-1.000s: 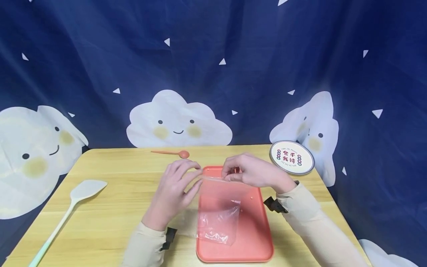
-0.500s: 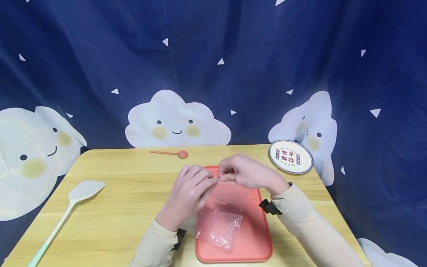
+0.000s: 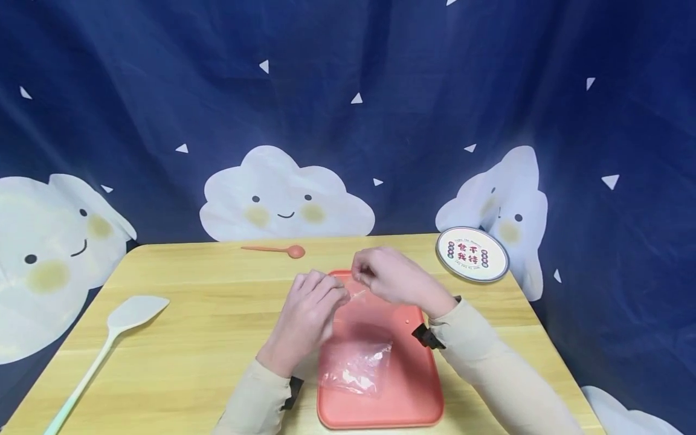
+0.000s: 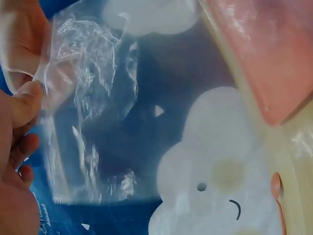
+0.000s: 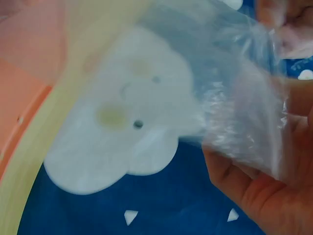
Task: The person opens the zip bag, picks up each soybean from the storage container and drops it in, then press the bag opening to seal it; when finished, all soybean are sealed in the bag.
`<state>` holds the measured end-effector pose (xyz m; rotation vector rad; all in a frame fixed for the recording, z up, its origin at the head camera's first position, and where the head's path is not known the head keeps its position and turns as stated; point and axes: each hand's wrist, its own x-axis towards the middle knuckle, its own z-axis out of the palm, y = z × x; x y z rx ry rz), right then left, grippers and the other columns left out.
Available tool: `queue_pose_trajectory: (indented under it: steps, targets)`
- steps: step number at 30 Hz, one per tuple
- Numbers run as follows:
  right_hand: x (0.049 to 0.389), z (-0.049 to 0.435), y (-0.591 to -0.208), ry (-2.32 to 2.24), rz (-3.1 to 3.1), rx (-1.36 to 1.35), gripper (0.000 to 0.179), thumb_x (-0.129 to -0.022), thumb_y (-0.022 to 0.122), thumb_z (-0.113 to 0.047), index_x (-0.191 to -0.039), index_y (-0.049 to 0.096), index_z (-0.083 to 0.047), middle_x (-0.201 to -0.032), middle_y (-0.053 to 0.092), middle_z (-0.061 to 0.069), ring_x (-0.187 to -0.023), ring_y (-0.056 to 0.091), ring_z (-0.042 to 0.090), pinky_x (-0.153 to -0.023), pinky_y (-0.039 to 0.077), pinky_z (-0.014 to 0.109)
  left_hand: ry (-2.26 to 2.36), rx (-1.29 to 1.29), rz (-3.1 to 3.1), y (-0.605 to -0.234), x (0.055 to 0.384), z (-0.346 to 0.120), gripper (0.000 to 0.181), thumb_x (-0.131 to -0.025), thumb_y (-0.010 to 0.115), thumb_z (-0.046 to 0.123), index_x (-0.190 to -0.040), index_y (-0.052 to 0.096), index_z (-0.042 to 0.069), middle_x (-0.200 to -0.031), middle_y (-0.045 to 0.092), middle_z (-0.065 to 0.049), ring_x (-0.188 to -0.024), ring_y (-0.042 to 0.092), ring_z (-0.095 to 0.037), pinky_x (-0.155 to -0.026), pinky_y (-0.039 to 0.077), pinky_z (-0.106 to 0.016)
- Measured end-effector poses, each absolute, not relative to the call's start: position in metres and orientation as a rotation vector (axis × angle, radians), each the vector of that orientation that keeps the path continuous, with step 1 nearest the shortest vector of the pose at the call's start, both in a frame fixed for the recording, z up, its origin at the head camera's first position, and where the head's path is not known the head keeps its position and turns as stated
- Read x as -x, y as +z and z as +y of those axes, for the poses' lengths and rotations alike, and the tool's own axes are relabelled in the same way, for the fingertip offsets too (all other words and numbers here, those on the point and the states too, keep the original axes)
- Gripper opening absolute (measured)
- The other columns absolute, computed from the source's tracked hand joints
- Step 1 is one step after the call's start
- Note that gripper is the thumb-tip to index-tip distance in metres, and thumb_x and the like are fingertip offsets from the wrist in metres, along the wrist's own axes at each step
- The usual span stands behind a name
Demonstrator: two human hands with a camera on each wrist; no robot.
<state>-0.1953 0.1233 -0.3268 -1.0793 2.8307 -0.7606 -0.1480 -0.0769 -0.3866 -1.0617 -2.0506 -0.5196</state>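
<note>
While L hand (image 3: pixel 304 317) pinches top edge of clear, crinkly plastic bag (image 3: pixel 353 365), fingers curled, R hand (image 3: pixel 394 278) is bent-fingered at same edge; can't tell if gripping. Bag held up over coral-red, round-cornered rectangular tray (image 3: pixel 410 402), on pale wood-grain table (image 3: pixel 217 350). Slim orange-red spoon (image 3: pixel 296 251) nr far edge.
</note>
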Motion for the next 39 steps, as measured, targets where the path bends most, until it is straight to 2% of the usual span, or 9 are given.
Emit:
queue_pose_trajectory:
  steps: [5, 11, 19, 26, 29, 33, 39]
  targets:
    - [0.206, 0.130, -0.330, -0.792, 2.866, 0.847, 0.011, -0.090, 0.066, -0.007, -0.082, 0.067, -0.014, -0.069, 0.059, -0.008, -0.065, 0.054, 0.011, -0.061, 0.048, 0.029, -0.505, 1.155, -2.018, -0.385, 0.137, -0.078, 0.010, -0.090, 0.058, 0.002, -0.092, 0.067, 0.006, -0.093, 0.062, -0.003, -0.091, 0.056, -0.024, -0.079, 0.047, -0.036]
    - [0.216, 0.133, -0.330, -0.734, 2.897, 0.824, 0.010, -0.089, 0.068, -0.010, -0.081, 0.069, -0.017, -0.069, 0.061, -0.009, -0.065, 0.055, 0.011, -0.061, 0.048, 0.030, -0.501, 1.311, -1.947, -0.379, 0.122, -0.075, 0.031, -0.080, 0.042, -0.005, -0.092, 0.068, 0.006, -0.093, 0.060, -0.002, -0.091, 0.057, -0.022, -0.084, 0.049, -0.035]
    - [0.221, 0.135, -0.327, -0.635, 2.983, 0.861, 0.011, -0.088, 0.070, -0.009, -0.082, 0.069, -0.018, -0.076, 0.063, -0.008, -0.072, 0.058, 0.012, -0.066, 0.051, 0.031, -0.413, 1.408, -1.942, -0.368, 0.105, -0.071, 0.031, -0.092, 0.035, 0.001, -0.094, 0.066, 0.006, -0.092, 0.058, -0.004, -0.088, 0.055, -0.022, -0.087, 0.047, -0.035]
    - [0.220, 0.135, -0.327, -0.673, 2.942, 0.923, 0.010, -0.088, 0.070, -0.010, -0.083, 0.069, -0.018, -0.072, 0.060, -0.010, -0.067, 0.056, 0.010, -0.061, 0.049, 0.030, -0.421, 1.327, -1.981, -0.369, 0.105, -0.071, 0.031, -0.097, 0.036, 0.005, -0.092, 0.066, 0.009, -0.090, 0.056, 0.001, -0.081, 0.055, -0.018, -0.078, 0.045, -0.035]
    - [0.219, 0.135, -0.326, -0.689, 2.929, 0.955, 0.010, -0.088, 0.069, -0.010, -0.083, 0.068, -0.018, -0.071, 0.059, -0.010, -0.066, 0.054, 0.010, -0.059, 0.048, 0.029, -0.435, 1.302, -1.977, -0.371, 0.106, -0.071, 0.029, -0.095, 0.039, 0.003, -0.091, 0.066, 0.010, -0.089, 0.056, 0.002, -0.079, 0.054, -0.015, -0.075, 0.043, -0.033]
    - [0.219, 0.135, -0.326, -0.664, 2.959, 0.969, 0.008, -0.089, 0.070, -0.010, -0.087, 0.070, -0.017, -0.075, 0.061, -0.010, -0.067, 0.056, 0.010, -0.060, 0.049, 0.028, -0.480, 1.295, -1.955, -0.373, 0.107, -0.070, 0.027, -0.093, 0.041, 0.001, -0.089, 0.066, 0.008, -0.089, 0.056, 0.002, -0.077, 0.053, -0.014, -0.073, 0.043, -0.030]
    - [0.217, 0.131, -0.330, -0.693, 2.924, 0.998, 0.005, -0.091, 0.070, -0.012, -0.088, 0.071, -0.016, -0.077, 0.063, -0.011, -0.069, 0.057, 0.008, -0.064, 0.050, 0.027, -0.511, 1.258, -1.930, -0.378, 0.105, -0.072, 0.030, -0.097, 0.039, 0.003, -0.087, 0.066, 0.008, -0.087, 0.056, 0.002, -0.077, 0.053, -0.016, -0.074, 0.045, -0.032]
